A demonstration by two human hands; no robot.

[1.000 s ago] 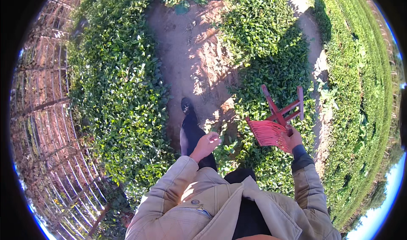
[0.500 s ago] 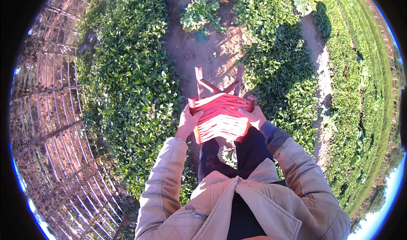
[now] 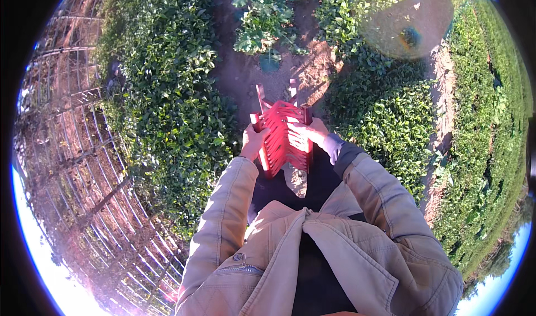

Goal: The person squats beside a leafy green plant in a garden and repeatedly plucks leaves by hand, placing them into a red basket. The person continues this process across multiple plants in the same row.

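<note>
A small red folding stool [image 3: 283,127] with a seat of woven red straps is in front of my legs, partly folded, its strap seat buckled up along the middle. My left hand [image 3: 254,142] is closed round its left top rail. On the right rail my right hand [image 3: 312,132] grips, with fingers reaching over the straps. Two of its legs stick out on the far side, above bare soil [image 3: 279,79]. The lower ends of the near legs are hidden.
Dense rows of leafy green plants [image 3: 167,109] stand on the left, and more [image 3: 385,115] on the right. A pale-green leafy plant [image 3: 265,23] grows ahead in the dirt path. Curved poles of a frame [image 3: 95,176] line the far left.
My hands have come closer together, pushing the stool's two rails inward. Its strap seat, stretched wide before, is now narrower and bunched up, and the far legs are closer to each other.
</note>
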